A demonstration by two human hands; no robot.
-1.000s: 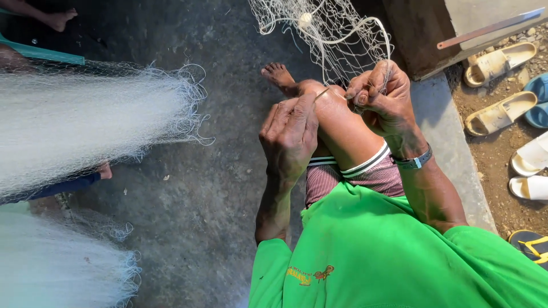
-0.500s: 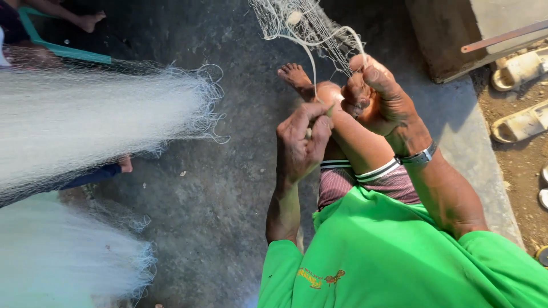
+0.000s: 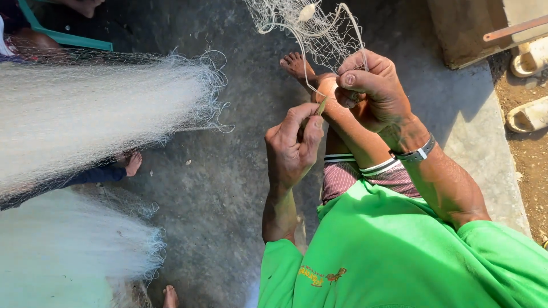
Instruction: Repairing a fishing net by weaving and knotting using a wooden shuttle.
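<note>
Left hand curled, fingers pinched shut on a thin flat netting needle above the raised knee. Right hand fisted, gripping white twine of the fine mesh net hanging just ahead.

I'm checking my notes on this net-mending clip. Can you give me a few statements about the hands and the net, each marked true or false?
1. The left hand pinches a thin netting needle. True.
2. The right hand is empty. False: it grips the fishing net's cord.
3. A wristband sits on the right wrist. True.
4. The shirt is red. False: it is bright green.
5. The bare foot wears a sandal. False: sandals lie aside.
</note>
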